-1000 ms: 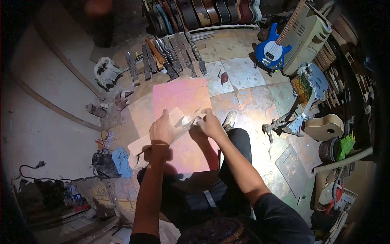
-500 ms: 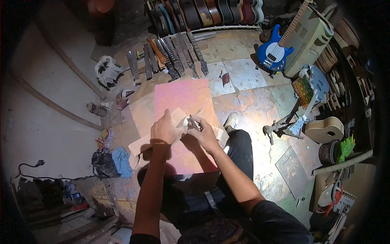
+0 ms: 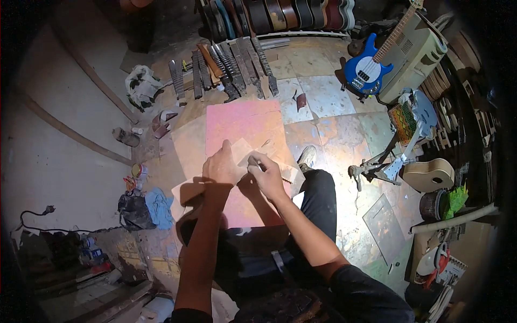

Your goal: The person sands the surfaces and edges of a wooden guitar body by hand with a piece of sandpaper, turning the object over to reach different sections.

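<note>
My left hand (image 3: 219,166) is over a pale, flat, wood-like piece (image 3: 240,148), its index finger stretched away from me and the others curled at the piece. Close beside it on the right, my right hand (image 3: 264,173) is closed in a pinch, fingertips at the edge of that piece. Whatever lies in the pinch is hidden by the fingers. Under both hands is a pink, dusty board (image 3: 237,116). Another pale strip (image 3: 186,191) sticks out left of my left wrist, and a thin dark-and-light edged piece (image 3: 286,180) shows beside my right wrist.
Several guitar necks (image 3: 237,64) lie beyond the board, with a row of guitar bodies (image 3: 285,13) behind. A blue bass guitar (image 3: 368,70) leans at the far right. Nearer stand a metal stand (image 3: 377,169) and an acoustic guitar body (image 3: 431,175). A blue cloth (image 3: 159,207) lies left.
The view has shifted slightly. My right fingers have closed further, and the small white and dark thing seen between them before is now hidden. My left hand stays on the pale piece.
</note>
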The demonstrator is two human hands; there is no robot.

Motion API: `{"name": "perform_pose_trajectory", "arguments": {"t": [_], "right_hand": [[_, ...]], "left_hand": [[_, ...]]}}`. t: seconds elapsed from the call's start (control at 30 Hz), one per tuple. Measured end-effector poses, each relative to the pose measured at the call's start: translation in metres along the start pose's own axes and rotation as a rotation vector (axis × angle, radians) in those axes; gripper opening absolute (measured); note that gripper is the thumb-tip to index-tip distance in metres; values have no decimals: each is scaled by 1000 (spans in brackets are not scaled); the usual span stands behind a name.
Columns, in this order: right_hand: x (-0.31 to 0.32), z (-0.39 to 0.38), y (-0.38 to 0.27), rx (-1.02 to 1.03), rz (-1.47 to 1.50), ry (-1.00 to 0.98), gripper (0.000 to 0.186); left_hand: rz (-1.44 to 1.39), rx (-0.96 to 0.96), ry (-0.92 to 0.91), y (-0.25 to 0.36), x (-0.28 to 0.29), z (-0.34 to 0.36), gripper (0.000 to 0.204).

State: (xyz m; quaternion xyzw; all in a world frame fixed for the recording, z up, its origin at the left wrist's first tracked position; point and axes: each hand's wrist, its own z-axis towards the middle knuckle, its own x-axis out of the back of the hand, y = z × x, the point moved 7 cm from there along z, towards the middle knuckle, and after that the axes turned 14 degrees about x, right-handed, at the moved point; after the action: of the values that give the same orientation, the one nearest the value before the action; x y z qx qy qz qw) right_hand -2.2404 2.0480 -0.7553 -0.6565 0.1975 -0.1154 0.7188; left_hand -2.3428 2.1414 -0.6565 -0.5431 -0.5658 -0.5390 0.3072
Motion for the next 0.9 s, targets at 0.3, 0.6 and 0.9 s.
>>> {"name": "perform_pose_trajectory", "arguments": {"t": [0.3, 0.6, 0.9], "right_hand": [[-4, 7, -11, 389, -804, -332, 20], [-8, 27, 1, 396, -631, -299, 31], [-17, 13, -6, -259, 156, -220, 25]], "left_hand": [[12, 20, -6, -13, -21, 2, 60], [-19, 12, -10, -6, -9, 4, 63], [2, 13, -26, -2, -3, 4, 49]]}}
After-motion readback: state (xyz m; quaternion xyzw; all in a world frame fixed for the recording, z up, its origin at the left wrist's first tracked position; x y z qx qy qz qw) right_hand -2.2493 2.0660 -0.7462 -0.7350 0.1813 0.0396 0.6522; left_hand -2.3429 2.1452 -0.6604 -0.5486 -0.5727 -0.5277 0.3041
